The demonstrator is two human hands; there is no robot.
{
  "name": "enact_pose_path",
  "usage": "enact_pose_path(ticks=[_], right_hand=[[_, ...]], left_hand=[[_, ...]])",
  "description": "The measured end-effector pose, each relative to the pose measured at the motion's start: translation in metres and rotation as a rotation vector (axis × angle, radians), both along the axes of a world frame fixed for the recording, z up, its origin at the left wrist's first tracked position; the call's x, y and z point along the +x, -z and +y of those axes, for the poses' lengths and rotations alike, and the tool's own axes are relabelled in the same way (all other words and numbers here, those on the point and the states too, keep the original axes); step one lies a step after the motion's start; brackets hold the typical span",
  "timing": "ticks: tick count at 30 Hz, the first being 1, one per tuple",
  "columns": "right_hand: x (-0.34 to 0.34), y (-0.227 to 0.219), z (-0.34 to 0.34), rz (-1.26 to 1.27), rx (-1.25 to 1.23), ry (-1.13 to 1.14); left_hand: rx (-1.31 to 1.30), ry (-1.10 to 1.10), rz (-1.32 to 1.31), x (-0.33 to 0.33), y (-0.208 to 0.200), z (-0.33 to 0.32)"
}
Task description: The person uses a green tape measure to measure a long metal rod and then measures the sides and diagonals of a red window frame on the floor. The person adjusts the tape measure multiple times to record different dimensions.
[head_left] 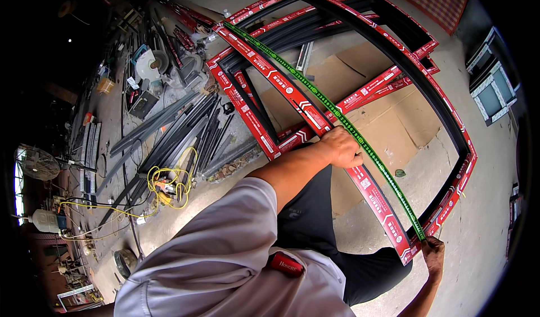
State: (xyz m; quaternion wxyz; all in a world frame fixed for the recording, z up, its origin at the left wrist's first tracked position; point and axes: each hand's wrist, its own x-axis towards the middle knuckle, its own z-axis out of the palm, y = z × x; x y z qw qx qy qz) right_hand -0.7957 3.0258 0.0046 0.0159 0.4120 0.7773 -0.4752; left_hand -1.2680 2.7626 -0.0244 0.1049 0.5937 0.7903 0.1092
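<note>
Two hands work a green measuring tape (337, 114) stretched along a long frame bar wrapped in red protective film (315, 120), and the head view, the only one, shows all of it from above. That tape is a thin, flexible band, light and probably springy: it would likely buckle or slide sideways if slack, so it seems best gripped at its ends and pressed flat somewhere in the middle. It runs from the far corner of the frame, at the upper left, diagonally down to the near corner at the lower right. Left hand (341, 146) lies about halfway along, fingers curled closed over the edge of the bar, with the tape passing just beside or under the fingertips; whether it actually pinches the tape I cannot tell. Right hand (433, 253) sits at the near corner, closed around the tape's lower end, though the fingers are too small and shadowed to show how tightly. The dark window frame (444, 109) itself looks stiff and fairly heavy, lying flat on cardboard sheets (394, 126) over the concrete floor (484, 216). Well apart, to the person's left, loose dark metal profiles (185, 131) and a yellow cable (169, 182) lie on the floor, near a standing fan (36, 162).
</note>
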Motion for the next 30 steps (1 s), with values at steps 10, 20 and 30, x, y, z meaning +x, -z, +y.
enact_pose_path(ticks=[10,20,30], right_hand=[[0.002,0.003,0.005,0.031,0.009,-0.021],[0.001,-0.003,0.007,0.005,-0.041,-0.028],[0.004,0.009,0.004,0.057,-0.002,-0.013]], left_hand=[[0.008,0.011,0.005,-0.002,0.006,0.001],[0.009,0.009,0.017,0.0,0.002,-0.001],[0.075,0.015,0.029,0.0,0.005,-0.001]])
